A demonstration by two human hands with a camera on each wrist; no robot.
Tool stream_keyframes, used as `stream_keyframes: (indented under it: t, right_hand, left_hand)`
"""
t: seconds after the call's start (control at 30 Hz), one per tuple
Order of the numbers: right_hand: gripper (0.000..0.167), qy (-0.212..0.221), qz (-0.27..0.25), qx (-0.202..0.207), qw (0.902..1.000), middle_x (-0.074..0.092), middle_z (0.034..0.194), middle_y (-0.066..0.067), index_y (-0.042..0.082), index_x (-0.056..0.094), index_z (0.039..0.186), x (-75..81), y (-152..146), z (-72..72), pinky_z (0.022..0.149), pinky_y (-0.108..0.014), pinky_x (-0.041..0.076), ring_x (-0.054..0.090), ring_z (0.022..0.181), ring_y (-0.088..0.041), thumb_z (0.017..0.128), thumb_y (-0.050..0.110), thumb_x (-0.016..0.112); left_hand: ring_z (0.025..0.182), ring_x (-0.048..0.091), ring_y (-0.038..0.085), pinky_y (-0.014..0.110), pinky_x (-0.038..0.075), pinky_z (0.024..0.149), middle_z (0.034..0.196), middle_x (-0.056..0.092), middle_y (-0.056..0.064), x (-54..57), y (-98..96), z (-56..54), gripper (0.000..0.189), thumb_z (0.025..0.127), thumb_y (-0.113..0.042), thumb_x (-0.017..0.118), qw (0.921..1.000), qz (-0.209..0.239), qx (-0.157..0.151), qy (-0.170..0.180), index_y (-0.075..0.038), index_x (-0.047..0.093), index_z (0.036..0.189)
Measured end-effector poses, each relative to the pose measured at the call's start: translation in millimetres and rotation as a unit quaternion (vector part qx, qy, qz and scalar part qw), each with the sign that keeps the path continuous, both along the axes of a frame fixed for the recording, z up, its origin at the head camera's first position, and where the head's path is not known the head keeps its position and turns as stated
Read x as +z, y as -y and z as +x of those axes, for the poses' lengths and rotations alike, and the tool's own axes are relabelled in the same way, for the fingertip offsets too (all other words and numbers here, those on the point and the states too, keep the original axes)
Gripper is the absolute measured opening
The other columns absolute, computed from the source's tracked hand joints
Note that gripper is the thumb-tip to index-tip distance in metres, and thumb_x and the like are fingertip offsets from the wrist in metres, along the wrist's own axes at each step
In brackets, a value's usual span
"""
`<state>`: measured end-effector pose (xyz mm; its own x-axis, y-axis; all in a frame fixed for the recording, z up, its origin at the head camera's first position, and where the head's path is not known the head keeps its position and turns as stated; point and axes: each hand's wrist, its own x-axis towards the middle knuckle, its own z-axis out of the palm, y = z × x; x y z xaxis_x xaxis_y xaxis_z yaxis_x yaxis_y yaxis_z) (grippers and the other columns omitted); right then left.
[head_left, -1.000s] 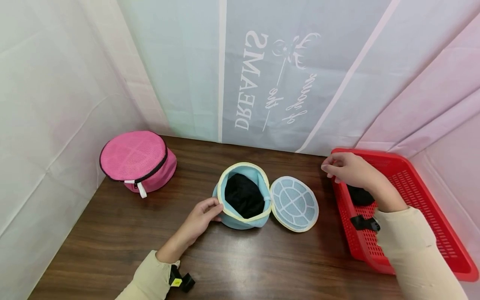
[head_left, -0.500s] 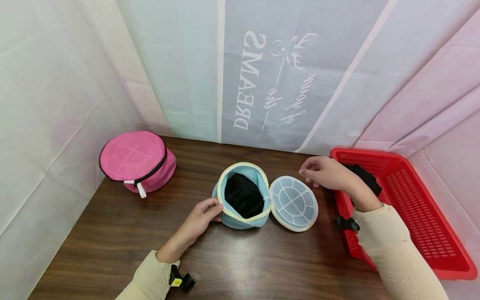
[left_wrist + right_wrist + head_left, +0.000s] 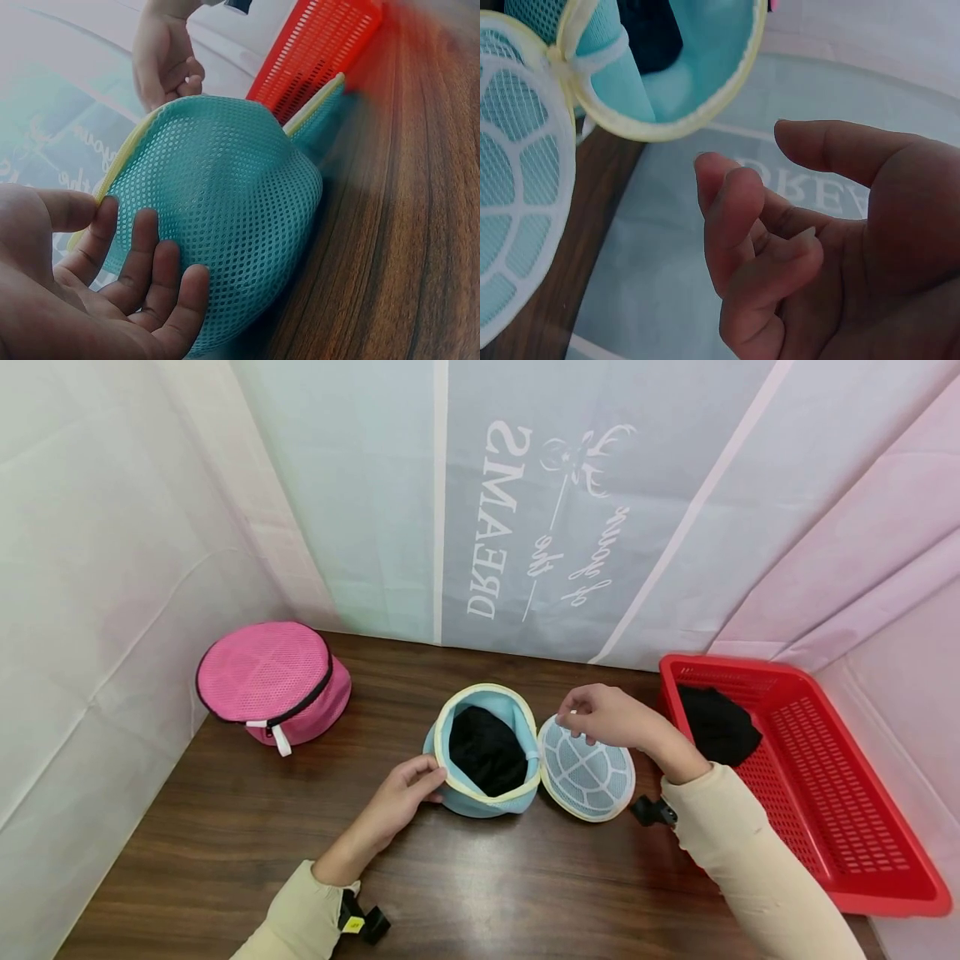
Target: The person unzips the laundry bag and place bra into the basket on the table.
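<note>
A light-blue mesh laundry bag (image 3: 480, 807) with yellow trim stands unzipped on the table, a bundle of black cloth (image 3: 487, 752) inside it. Its round lid (image 3: 588, 777), ribbed in white, lies folded out to the right. My left hand (image 3: 397, 797) pinches the bag's yellow rim (image 3: 124, 154) between thumb and forefinger on the near left side. Over the lid hovers my right hand (image 3: 611, 718), its fingers loosely bent. The right wrist view shows a gap between that thumb and the fingers (image 3: 735, 217), with nothing held.
A red plastic basket (image 3: 877, 893) stands at the right with another black cloth (image 3: 716, 727) in its far left corner. At the far left sits a zipped pink mesh bag (image 3: 270, 672). Printed fabric (image 3: 360, 493) hangs behind the wooden table (image 3: 300, 827).
My right hand has moved left from over the basket's edge to above the lid, uncovering the black cloth in the basket. My left hand has stayed on the rim.
</note>
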<state>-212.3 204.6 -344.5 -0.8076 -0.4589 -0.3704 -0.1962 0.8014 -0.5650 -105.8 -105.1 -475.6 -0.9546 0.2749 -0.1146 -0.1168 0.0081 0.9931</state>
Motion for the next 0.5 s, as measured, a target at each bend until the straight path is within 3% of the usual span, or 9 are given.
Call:
stream_keyframes:
  t: [0.5]
  right_hand:
    - [0.019, 0.037, -0.007, 0.021, 0.9991, 0.068, 0.087, -0.013, 0.005, 0.069, 0.1, -29.2, 31.5, -0.6, 0.064, -0.032, 0.051, 0.064, 0.071, -0.023, 0.101, 0.022, 0.059]
  left_hand:
    - [0.092, 0.058, 0.017, 0.041, 0.055, 0.089, 0.097, 0.057, 0.006, 0.4, -0.3, 0.2, 0.025, 0.107, -0.016, 0.053, 1.0, -0.003, 0.0, -0.002, 0.008, 0.058, 0.102]
